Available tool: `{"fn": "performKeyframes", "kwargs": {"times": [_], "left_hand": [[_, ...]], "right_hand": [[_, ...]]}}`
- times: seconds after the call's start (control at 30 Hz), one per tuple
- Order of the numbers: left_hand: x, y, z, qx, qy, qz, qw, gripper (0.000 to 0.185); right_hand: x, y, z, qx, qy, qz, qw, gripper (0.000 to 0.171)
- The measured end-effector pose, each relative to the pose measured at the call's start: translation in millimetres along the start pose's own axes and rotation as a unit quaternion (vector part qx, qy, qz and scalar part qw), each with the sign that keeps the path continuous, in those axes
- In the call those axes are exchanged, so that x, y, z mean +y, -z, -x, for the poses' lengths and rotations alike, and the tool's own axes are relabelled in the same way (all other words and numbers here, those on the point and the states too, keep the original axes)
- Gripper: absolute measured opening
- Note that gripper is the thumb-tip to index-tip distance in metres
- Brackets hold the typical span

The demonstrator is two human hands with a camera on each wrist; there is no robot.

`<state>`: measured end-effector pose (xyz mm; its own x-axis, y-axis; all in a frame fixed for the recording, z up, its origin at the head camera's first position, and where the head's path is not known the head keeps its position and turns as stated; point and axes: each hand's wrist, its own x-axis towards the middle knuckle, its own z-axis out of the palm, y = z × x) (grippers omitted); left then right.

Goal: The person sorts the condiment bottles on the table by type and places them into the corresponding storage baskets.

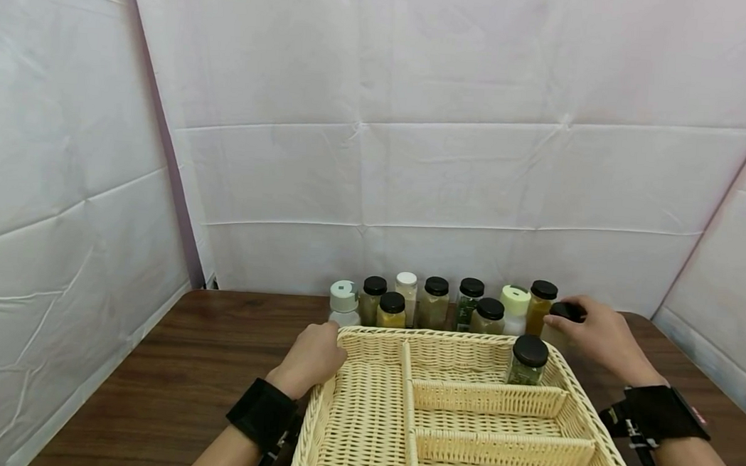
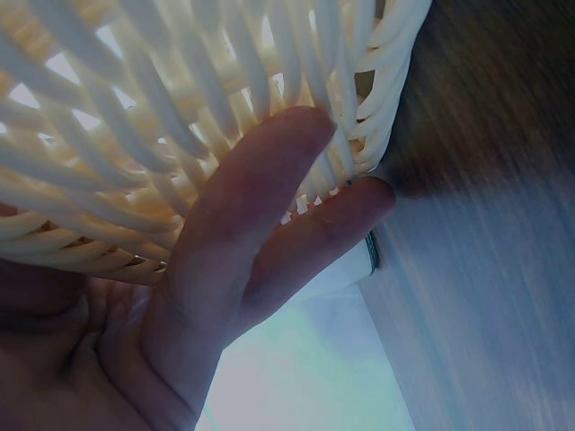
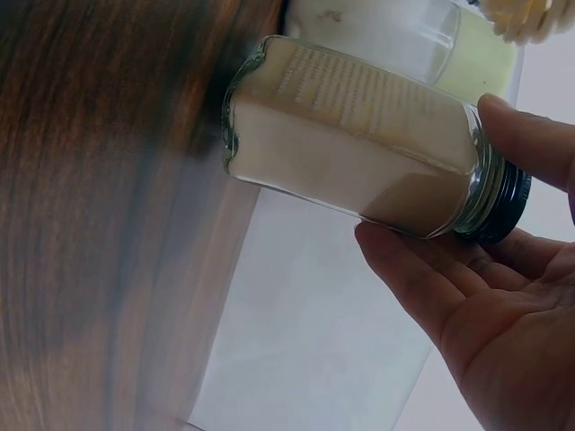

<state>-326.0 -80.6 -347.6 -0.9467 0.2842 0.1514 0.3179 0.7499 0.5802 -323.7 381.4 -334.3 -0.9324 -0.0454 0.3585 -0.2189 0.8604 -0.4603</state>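
Note:
My left hand (image 1: 314, 358) grips the far left corner of a cream wicker basket (image 1: 405, 413). In the left wrist view, thumb (image 2: 243, 206) and a finger lie against the woven wall (image 2: 135, 135). Right of the basket's far corner, my right hand (image 1: 604, 340) pinches a glass spice jar (image 3: 350, 135) of pale beige powder near its black lid. The jar stands at the right end of a row of jars, its base close to the tabletop. Another black-lidded jar (image 1: 527, 362) with green flakes sits in the basket's far right compartment.
Behind the basket stand several seasoning jars, among them a yellow one (image 1: 392, 311), a white-capped one (image 1: 405, 295), a green-capped one (image 1: 514, 309) and an orange-brown one (image 1: 540, 307). Dark wooden table (image 1: 166, 370) spreads to the left; white sheets (image 1: 274, 170) enclose it.

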Motion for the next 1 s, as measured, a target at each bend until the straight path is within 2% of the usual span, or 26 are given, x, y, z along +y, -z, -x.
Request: {"fn": "performKeyframes", "kwargs": {"times": [0.1,0.23,0.33,0.43,0.57,0.67,1.0], "left_hand": [[1.3,0.8,-0.3,0.001,0.001,-0.003,1.0,0.017],[2.1,1.2,0.1,0.0,-0.001,-0.002,1.0,0.017],[2.5,1.3,0.4,0.001,-0.001,-0.002,1.0,0.017],[2.7,1.7,0.5,0.002,0.0,-0.005,1.0,0.016],[2.5,1.8,0.7,0.002,0.002,-0.008,1.0,0.015],[2.3,1.6,0.6,0.002,0.002,-0.009,1.0,0.015],[0.1,0.9,0.1,0.002,-0.002,-0.006,1.0,0.015]], "right_hand": [[6,0,-3,0.002,0.001,0.004,1.0,0.067],[26,-6,-7,0.029,0.013,0.006,0.999,0.068],[31,-8,-7,0.044,0.013,0.004,0.999,0.07],[17,1,-5,0.017,0.007,-0.016,1.0,0.072],[-12,17,1,-0.001,-0.003,-0.014,1.0,0.072],[-26,24,6,0.0,-0.001,-0.013,1.0,0.068],[-36,33,11,0.02,0.008,0.003,1.0,0.067]]}}
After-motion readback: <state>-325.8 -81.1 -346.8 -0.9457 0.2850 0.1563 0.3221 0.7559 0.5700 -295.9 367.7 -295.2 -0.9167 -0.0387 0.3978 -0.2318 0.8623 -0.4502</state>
